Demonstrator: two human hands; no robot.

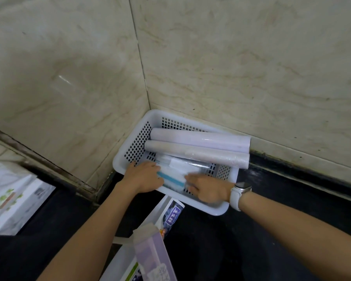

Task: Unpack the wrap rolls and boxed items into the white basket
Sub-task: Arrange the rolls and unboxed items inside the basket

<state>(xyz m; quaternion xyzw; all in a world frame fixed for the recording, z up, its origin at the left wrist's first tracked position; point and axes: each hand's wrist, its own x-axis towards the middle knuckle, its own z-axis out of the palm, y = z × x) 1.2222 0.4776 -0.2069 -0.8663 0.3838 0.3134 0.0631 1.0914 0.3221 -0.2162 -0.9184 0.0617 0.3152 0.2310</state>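
Observation:
A white perforated basket point(130, 147) sits in the corner of the black counter against the tiled walls. Two pale wrap rolls point(199, 139) point(197, 156) lie side by side along its far side, their right ends sticking out over the rim. In front of them lies a flat pack with a blue stripe in clear film point(176, 176). My left hand point(144, 176) rests over the basket's near left rim with its fingers on the pack's left end. My right hand point(209, 189), watch on the wrist, presses on the pack's right end inside the basket.
An open pale purple box point(154, 254) and a white box with dark blue print point(171, 214) lie on the black counter in front of the basket. A white printed carton point(12, 199) sits at far left. Tiled walls close the corner behind.

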